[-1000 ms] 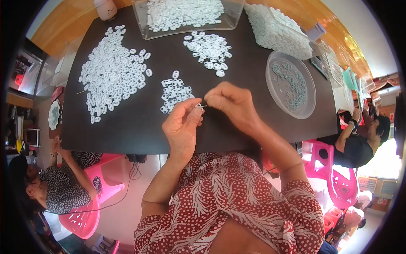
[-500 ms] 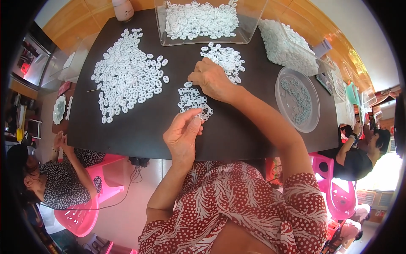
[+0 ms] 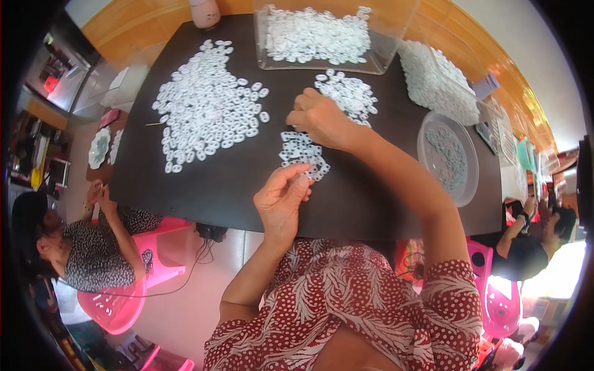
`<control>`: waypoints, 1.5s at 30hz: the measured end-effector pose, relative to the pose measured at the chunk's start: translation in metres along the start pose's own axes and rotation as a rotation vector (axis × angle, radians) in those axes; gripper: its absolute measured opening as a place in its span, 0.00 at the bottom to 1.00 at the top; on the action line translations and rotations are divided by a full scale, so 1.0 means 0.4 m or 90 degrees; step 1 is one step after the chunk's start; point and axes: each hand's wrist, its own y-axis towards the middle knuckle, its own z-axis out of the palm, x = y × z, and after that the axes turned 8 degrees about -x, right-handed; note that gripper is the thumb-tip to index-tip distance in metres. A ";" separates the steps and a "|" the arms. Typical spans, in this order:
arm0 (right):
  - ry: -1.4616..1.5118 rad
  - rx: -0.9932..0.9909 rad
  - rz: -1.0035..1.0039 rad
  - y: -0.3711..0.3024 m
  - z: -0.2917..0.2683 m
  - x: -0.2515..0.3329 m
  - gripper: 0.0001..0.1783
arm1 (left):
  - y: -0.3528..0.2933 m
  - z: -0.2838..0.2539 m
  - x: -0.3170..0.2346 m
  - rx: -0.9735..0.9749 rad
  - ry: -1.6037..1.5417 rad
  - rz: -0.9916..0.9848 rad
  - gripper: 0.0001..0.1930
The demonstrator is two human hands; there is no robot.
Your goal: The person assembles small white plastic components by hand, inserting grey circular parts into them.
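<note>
Just beside the left hand (image 3: 281, 201) fingers (image 3: 301, 179) — small white rings (image 3: 302, 153), right hand (image 3: 318, 117) touching.

The person is wearing a red short-sleeved blouse (image 3: 346, 309) patterned with white dots and leaf sprays, filling the lower frame.

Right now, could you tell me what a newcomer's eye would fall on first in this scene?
The big spread of small white rings on the left of the dark table stands out first, with a clear tray of more rings at the far edge. At the centre, the right hand rests by a small cluster, while the left hand pinches its fingers just below it.
</note>
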 end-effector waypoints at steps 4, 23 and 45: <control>0.001 0.019 0.126 -0.017 -0.001 -0.010 0.08 | -0.002 -0.002 -0.003 0.014 -0.009 0.000 0.09; 0.705 -0.305 0.766 -0.132 -0.172 0.266 0.04 | -0.015 0.065 0.012 0.104 -0.074 -0.061 0.07; 0.712 -0.407 0.787 -0.248 -0.213 0.285 0.07 | -0.065 0.109 -0.003 0.108 0.057 -0.065 0.07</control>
